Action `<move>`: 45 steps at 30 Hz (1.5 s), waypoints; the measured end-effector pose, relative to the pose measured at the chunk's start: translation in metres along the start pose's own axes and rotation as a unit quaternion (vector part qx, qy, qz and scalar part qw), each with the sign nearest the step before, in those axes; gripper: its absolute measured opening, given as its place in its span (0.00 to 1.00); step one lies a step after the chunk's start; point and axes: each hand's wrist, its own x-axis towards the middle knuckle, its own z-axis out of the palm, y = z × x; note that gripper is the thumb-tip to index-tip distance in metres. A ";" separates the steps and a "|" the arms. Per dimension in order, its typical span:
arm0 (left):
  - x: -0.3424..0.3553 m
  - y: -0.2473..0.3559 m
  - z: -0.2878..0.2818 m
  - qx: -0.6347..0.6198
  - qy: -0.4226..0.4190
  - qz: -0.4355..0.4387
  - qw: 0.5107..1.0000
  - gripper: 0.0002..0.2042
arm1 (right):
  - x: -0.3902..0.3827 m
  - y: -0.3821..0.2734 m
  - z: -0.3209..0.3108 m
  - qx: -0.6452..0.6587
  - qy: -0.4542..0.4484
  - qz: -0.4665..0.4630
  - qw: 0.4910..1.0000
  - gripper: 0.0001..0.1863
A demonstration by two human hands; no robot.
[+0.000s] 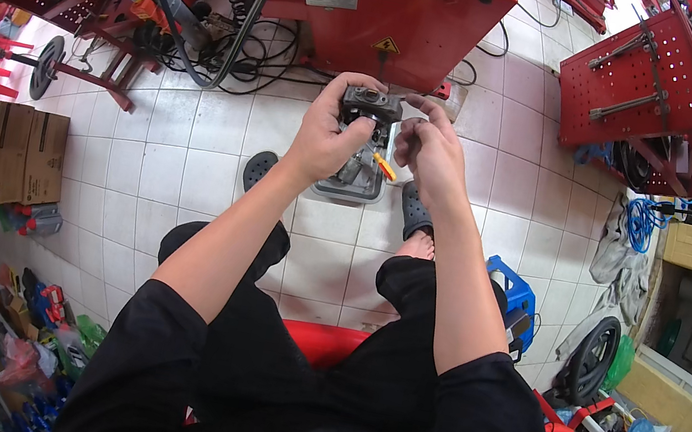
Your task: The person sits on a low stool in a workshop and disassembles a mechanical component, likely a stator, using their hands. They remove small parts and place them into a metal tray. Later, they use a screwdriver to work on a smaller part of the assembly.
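My left hand [333,129] is wrapped round a dark grey cast metal part [372,104] and holds it up over a grey tray [348,194]. The part looks like a small machine housing; its exact kind I cannot tell. At its right side is my right hand [433,153], its index finger reaching toward the part's upper edge. The other fingers curl in against the thumb, and whatever they hold is hidden. Below, a yellow and red handle [384,166], like a screwdriver's, lies over metal pieces in the tray. The tray stands on the tiled floor between my feet.
A red machine [388,29] stands just ahead, with black cables [253,61] on the floor to its left. Cardboard boxes [18,156] stand at left. A red perforated tool stand [641,92] is at far right. A blue case [514,303] sits beside my right leg.
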 end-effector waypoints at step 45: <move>-0.003 -0.021 0.002 0.080 -0.014 0.020 0.997 0.12 | -0.020 -0.022 0.005 -0.081 -0.032 -0.178 0.980 0.09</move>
